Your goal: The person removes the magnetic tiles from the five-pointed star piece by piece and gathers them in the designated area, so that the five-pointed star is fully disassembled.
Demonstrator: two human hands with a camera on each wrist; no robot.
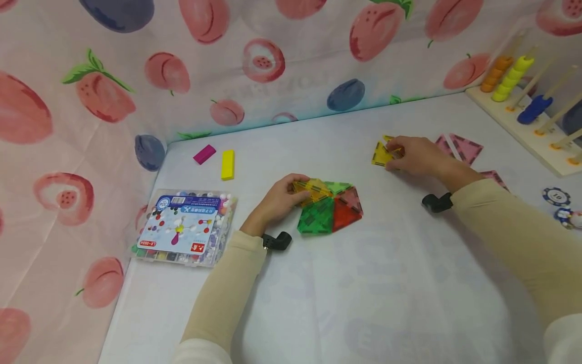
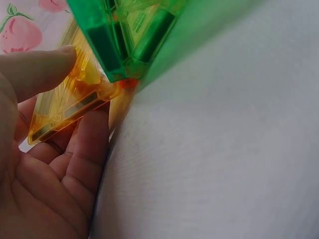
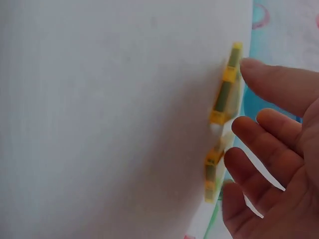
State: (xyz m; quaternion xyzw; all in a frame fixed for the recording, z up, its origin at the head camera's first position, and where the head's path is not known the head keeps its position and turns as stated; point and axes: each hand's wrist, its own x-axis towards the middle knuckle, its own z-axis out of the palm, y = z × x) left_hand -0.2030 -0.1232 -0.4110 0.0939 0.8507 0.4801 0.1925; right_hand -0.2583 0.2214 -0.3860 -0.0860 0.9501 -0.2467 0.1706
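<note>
My left hand [image 1: 279, 201] pinches a see-through yellow-orange magnetic tile [image 2: 50, 119] between thumb and fingers. That tile belongs to a round cluster of magnetic tiles, with a dark green part [image 1: 317, 218], a light green one [image 1: 338, 187] and a red one [image 1: 345, 216] alongside. Farther right, my right hand [image 1: 416, 154] is over two yellow triangular magnetic tiles [image 1: 380, 154] on the table. In the right wrist view its thumb tip is right at the edge of the upper yellow tile [image 3: 225, 89], and the loosely bent fingers lie close to the lower one [image 3: 211, 174].
Pink triangular tiles [image 1: 467, 148] lie beyond the right wrist. A peg board [image 1: 518, 119] with coloured pieces stands at the far right, near poker chips [image 1: 555, 196]. Leftward are a clear box of beads [image 1: 179, 225], a yellow block [image 1: 228, 165] and a magenta block [image 1: 204, 154].
</note>
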